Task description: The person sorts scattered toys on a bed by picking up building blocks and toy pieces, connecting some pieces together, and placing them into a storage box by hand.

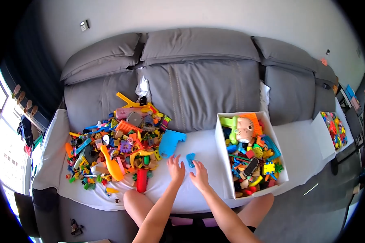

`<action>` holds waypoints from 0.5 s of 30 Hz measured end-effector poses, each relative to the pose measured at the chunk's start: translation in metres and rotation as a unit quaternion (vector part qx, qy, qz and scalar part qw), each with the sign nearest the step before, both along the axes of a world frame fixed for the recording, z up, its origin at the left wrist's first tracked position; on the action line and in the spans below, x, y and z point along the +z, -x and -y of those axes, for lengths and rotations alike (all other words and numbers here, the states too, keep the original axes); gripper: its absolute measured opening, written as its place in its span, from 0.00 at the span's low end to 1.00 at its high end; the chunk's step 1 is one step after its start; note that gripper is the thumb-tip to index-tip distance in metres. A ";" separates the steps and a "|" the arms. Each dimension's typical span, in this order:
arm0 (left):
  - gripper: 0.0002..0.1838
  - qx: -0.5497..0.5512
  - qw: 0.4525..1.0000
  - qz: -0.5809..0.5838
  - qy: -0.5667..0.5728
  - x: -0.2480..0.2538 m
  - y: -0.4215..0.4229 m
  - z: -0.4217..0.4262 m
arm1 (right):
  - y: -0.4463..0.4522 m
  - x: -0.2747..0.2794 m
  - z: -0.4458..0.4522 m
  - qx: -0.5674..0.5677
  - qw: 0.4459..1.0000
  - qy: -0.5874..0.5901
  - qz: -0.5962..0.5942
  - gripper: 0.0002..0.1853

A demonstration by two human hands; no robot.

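Note:
Both hands reach over the white cover of the sofa seat. My left hand has its fingers spread and holds nothing; it is just below a flat light-blue plastic piece. My right hand has its fingertips beside a small blue piece lying on the cover; its fingers are apart, and whether they touch the piece is unclear. Left of the hands spreads a big heap of mixed toys, with an orange bowling pin and a red cylinder at its front.
A white box full of toys stands on the seat to the right. Farther right is another white box with colourful pieces. Grey sofa cushions rise behind. My legs are at the seat's front edge.

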State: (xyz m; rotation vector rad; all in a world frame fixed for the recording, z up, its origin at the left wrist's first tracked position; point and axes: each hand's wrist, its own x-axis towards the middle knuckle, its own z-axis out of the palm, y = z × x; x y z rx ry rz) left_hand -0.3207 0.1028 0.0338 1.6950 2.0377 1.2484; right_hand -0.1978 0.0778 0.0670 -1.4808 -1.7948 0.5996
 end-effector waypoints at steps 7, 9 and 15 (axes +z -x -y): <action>0.41 0.005 0.942 -0.294 0.162 -0.009 0.065 -0.056 | 0.025 -0.037 -0.038 -0.013 0.983 0.080 0.166 0.29; 0.36 0.016 0.942 -0.311 0.121 -0.010 0.068 -0.063 | 0.018 -0.043 -0.046 -0.005 0.984 0.103 0.148 0.26; 0.19 0.112 0.989 0.085 0.047 0.008 0.042 -0.030 | 0.007 -0.030 -0.019 -0.106 0.976 0.154 -0.111 0.22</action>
